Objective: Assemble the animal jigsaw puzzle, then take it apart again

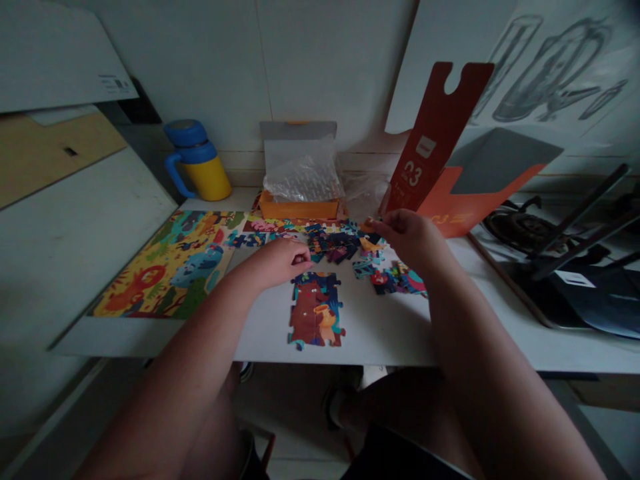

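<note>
A partly joined jigsaw puzzle, with a brown bear and a small yellow animal, lies near the desk's front edge. Just above its upper left corner is my left hand, fingers curled closed; whatever they hold, if anything, is hidden. My right hand pinches an orange puzzle piece at the right of the loose pieces. Dark loose puzzle pieces lie in a heap between the hands. More colourful pieces lie below my right hand, partly covered by the forearm.
A printed animal picture sheet lies at left. Behind it stands a blue and yellow jug. An open orange box with clear plastic sits at the back. A tall red-orange box stands right, beside a black object.
</note>
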